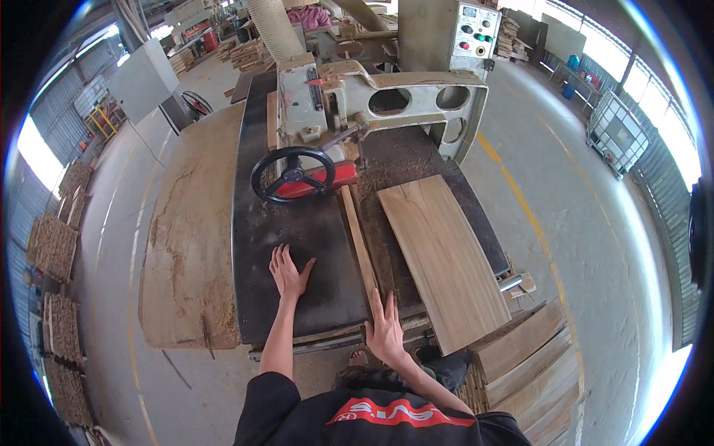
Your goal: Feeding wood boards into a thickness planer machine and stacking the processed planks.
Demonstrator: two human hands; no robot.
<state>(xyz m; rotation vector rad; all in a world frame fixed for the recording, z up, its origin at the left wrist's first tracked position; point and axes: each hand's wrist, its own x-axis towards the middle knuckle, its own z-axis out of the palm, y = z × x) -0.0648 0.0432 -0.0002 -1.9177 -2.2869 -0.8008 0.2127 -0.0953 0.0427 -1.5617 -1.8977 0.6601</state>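
My left hand [290,275] lies on the black machine table [297,230], fingers spread and thumb apart, holding nothing. At the table's near edge, my right hand [384,332] has its fingers stretched forward over the near end of a narrow wooden strip [357,241]. Whether the thumb presses on the strip's end I cannot tell. The strip runs away from me to the red guard [320,182] under a black handwheel [293,175]. To the right of the strip lies a wide wooden board [446,260], apart from both hands.
A pale machine frame [424,93] with a button panel [474,33] rises at the far side. Left of the table is a sawdust-covered wooden surface [190,238]. Planks [528,357] are stacked at the near right. Sawdust [394,160] covers the table's far part.
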